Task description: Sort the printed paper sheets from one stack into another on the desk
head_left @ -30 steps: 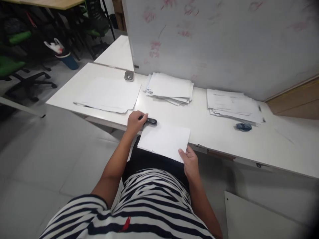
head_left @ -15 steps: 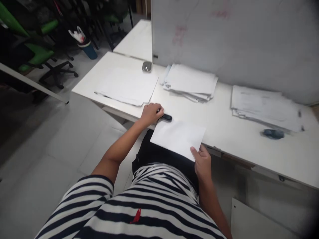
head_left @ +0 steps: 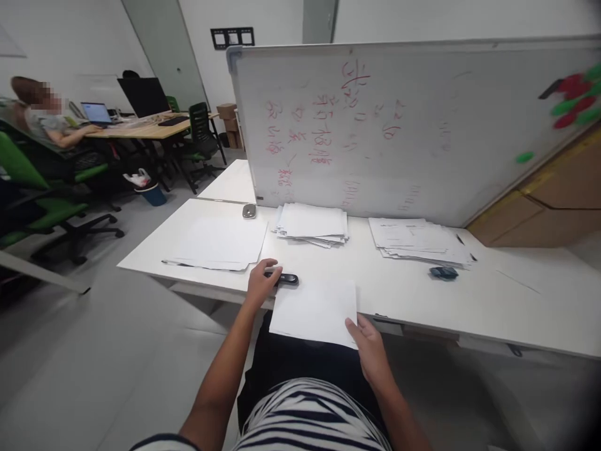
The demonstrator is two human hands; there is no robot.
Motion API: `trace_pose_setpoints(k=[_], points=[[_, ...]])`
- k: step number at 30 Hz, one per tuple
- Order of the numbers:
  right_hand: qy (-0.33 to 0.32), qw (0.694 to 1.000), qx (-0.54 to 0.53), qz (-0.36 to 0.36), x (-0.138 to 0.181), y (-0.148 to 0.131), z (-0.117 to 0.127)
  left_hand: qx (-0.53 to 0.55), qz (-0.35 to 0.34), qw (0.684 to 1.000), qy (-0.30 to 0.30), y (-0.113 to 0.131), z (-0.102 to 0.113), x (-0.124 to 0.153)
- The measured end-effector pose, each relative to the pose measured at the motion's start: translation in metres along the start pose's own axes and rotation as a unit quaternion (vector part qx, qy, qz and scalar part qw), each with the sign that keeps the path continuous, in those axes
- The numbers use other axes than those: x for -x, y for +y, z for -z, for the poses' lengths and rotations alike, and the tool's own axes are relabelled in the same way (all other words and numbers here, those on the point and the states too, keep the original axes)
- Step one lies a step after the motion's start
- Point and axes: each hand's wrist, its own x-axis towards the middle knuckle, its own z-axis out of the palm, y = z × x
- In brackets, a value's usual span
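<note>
My left hand [head_left: 261, 283] rests on the white table [head_left: 404, 294] with its fingers closed round the near end of a black pen-like object [head_left: 284, 278] that lies flat. My right hand [head_left: 370, 343] pinches the near right corner of a blank white sheet [head_left: 315, 309] that hangs partly over the table's front edge. Both hands are close to my striped shirt.
Three paper stacks lie on the table: left stack [head_left: 218, 244], middle stack [head_left: 312, 223], right stack [head_left: 416, 240]. A small metal object [head_left: 248, 211] and a dark clip-like item [head_left: 443, 272] lie nearby. A whiteboard [head_left: 404, 125] stands behind. Another person [head_left: 51, 119] sits at a far desk among green chairs.
The view has tilted up, showing the whiteboard and the room. Both hands have kept their hold on the black object and the sheet.
</note>
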Motion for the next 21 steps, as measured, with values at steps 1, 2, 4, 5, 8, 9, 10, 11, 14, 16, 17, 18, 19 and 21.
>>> trace_pose_setpoints(k=[1,2,4,5,8,9,10,11,14,16,17,18,19,21], points=[[-0.001,1.0,-0.001,-0.004,-0.001,-0.003,0.004,-0.006,-0.005,1.0,0.01,-0.001,0.0,0.0],[0.006,1.0,0.0,-0.012,-0.002,-0.007,0.009,-0.013,-0.011,1.0,0.022,-0.003,-0.001,-0.001],[0.058,0.998,0.005,-0.026,-0.003,-0.016,0.022,-0.025,-0.02,0.998,0.044,-0.005,-0.002,-0.001],[0.091,0.995,0.006,-0.027,-0.003,-0.02,0.03,-0.026,-0.021,0.998,0.052,-0.005,-0.003,-0.001],[0.181,0.983,-0.011,0.004,-0.001,-0.031,0.054,-0.015,-0.017,0.998,0.064,-0.004,-0.004,-0.001],[0.195,0.98,-0.025,0.019,0.0,-0.033,0.06,-0.013,-0.016,0.998,0.067,-0.004,-0.004,0.0],[0.206,0.977,-0.039,0.033,0.0,-0.033,0.066,-0.014,-0.017,0.997,0.07,-0.004,-0.004,-0.001],[0.218,0.973,-0.051,0.047,0.0,-0.033,0.071,-0.019,-0.021,0.997,0.072,-0.004,-0.005,-0.001],[0.266,0.959,-0.061,0.071,-0.001,-0.027,0.083,-0.06,-0.068,0.994,0.065,-0.006,-0.005,-0.001],[0.302,0.947,-0.063,0.086,-0.003,-0.022,0.089,-0.099,-0.109,0.987,0.07,-0.005,-0.006,0.001],[0.317,0.942,-0.066,0.092,-0.004,-0.021,0.091,-0.121,-0.123,0.982,0.08,-0.004,-0.006,0.004],[0.33,0.936,-0.07,0.098,-0.004,-0.02,0.092,-0.145,-0.134,0.976,0.091,-0.001,-0.006,0.006],[0.34,0.932,-0.072,0.104,-0.004,-0.02,0.092,-0.166,-0.145,0.97,0.101,0.004,-0.007,0.008],[0.34,0.931,-0.062,0.115,-0.008,-0.023,0.089,-0.193,-0.178,0.961,0.082,0.019,-0.008,0.01]])
